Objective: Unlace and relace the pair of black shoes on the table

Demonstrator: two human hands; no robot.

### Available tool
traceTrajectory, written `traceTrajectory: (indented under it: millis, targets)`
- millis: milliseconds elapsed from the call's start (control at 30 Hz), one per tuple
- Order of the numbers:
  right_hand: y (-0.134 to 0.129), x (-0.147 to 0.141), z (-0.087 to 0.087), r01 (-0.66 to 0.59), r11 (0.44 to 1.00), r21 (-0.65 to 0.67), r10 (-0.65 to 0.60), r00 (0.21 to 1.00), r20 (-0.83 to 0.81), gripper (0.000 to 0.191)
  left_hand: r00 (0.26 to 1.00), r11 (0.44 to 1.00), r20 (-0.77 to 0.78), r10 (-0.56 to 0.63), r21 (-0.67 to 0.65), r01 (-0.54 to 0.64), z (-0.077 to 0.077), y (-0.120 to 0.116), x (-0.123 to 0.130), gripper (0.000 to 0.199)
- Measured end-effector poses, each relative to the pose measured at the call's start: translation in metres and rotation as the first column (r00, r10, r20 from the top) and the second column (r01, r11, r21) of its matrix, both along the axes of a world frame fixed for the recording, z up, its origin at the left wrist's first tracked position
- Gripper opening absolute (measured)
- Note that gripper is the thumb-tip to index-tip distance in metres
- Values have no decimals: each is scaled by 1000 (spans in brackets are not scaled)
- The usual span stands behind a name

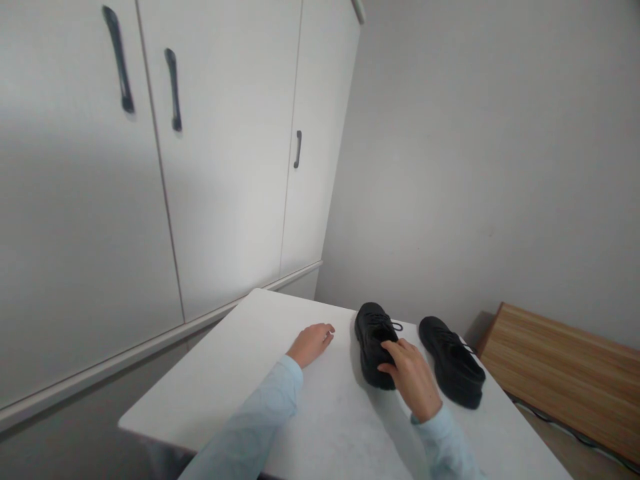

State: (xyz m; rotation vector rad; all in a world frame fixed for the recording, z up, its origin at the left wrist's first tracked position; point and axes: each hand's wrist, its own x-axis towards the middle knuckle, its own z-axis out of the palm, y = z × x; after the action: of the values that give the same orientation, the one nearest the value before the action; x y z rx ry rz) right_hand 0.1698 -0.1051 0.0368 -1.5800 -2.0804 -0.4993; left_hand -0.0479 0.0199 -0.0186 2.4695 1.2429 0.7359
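white tabletop [260,333] beside pale wall [450,167]. right hand [413,380] with thumb and fingers pinching heel rim of black shoe [369,357]; left hand [311,343] loosely curled on tabletop, holding nothing visible. shoe upright, between hands. probably moderate weight, stiff sole, softer upper, hardly fragile; heel rim seems sound hold. second shoe [456,367] right of hand.

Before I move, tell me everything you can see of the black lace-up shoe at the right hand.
The black lace-up shoe is low-cut and looks leather-like, with a thick dark sole and black laces, one loop jutting right. It sits upright near the far edge of the white table, toe pointing away. The right hand touches its heel end by the opening; whether it grips is unclear.
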Motion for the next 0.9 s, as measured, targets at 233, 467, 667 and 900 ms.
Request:
traceTrajectory:
  millis: [233, 467, 667, 900]
  targets:
    - [32, 67, -5, 116, 992, 55, -119, 991, 66, 17, 1000, 1000, -11, -20, -7, 20, -5, 3, 0, 32]
    - [46, 106, -40, 151, 984, 95, -150, 988, -23, 15, 999, 1000, -34, -7, 1, 7, -7, 5, 1, 31]
    - [47, 121, -57, 209, 978, 22, -209, 978, 16, 21, 999, 1000, -37, -6, 18, 7, -8, 6, 0, 31]
    - [46, 132, -65, 274, 961, -45, -275, 962, 2, 32, 999, 999, -38, -11, 32, 12, -11, 7, -1, 30]
